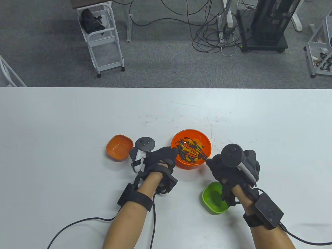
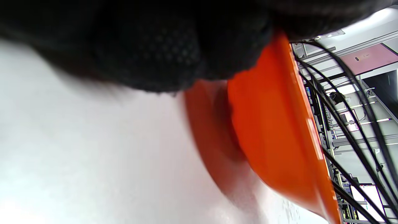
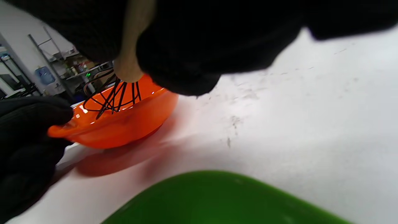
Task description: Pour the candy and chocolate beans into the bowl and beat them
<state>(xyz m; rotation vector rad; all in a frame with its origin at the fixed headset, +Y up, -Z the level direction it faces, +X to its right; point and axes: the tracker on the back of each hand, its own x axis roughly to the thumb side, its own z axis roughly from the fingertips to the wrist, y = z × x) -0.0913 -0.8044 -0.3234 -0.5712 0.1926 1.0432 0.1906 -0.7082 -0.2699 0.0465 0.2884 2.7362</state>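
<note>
— While the small orange dish [image 1: 119,147] sat at centre-left of the counter [image 1: 64,124], what did the left hand [image 1: 161,157] do?
— Its fingers gripped the orange bowl [image 1: 191,135] rim, centre frame.
— And rightward?
— Right hand [image 1: 225,170] clenched round the whisk [image 1: 193,149], stirring beans; green dish [image 1: 214,198] lower right.

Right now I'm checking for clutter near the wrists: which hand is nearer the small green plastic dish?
Right. The right hand is directly above the green dish; the left hand is across the table, gripping the orange bowl.

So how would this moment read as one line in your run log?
stage: beating | right hand: grips whisk in orange bowl | left hand: holds bowl rim | small dishes: empty
</note>
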